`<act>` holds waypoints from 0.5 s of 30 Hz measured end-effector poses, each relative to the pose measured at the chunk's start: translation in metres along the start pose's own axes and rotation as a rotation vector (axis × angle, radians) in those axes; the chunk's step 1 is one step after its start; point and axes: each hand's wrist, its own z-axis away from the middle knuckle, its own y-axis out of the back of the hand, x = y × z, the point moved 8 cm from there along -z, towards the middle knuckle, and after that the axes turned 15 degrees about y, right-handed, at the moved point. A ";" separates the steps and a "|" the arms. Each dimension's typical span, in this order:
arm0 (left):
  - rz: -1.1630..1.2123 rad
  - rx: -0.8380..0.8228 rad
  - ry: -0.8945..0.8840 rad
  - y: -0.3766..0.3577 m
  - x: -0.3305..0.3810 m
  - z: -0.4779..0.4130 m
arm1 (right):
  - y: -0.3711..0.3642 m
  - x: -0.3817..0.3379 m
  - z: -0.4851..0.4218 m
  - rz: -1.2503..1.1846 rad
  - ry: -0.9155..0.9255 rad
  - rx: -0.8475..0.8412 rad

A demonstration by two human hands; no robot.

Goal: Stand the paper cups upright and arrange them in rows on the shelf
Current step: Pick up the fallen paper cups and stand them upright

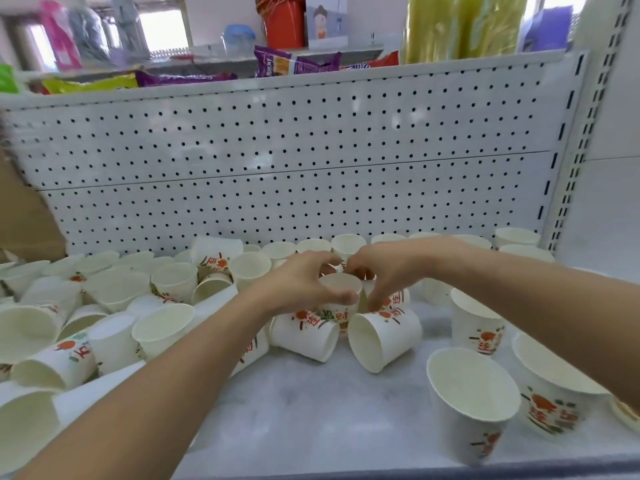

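Dozens of paper cups [114,296] are heaped on their sides across the left half of the white shelf [311,410], mouths turned every way and many touching. One middle cup [337,284] is held upright at the centre of the shelf, just above two tipped cups [304,336] that lie with their mouths toward the camera. The left hand [298,282] is curled round the middle cup, with the thumb laid along its near rim and the fingers wrapped over its far side. The right hand [388,268] is brought in from the other side, its fingers bent down against the cup's right wall; whether they truly pinch it cannot be told. Upright cups [474,396] are stood apart on the right part of the shelf. A back row [346,244] of upright cups is lined against the perforated back panel [277,150]. Snack packets [298,64] are seen on the shelf above.
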 end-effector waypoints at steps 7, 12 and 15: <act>-0.107 0.086 -0.020 0.007 -0.007 0.018 | -0.024 -0.002 -0.004 0.005 0.013 -0.104; -0.097 0.076 0.001 0.009 -0.012 0.027 | 0.007 0.011 0.023 -0.020 -0.019 0.086; -0.085 0.066 0.005 0.009 -0.012 0.030 | 0.019 0.020 0.043 -0.080 -0.033 0.149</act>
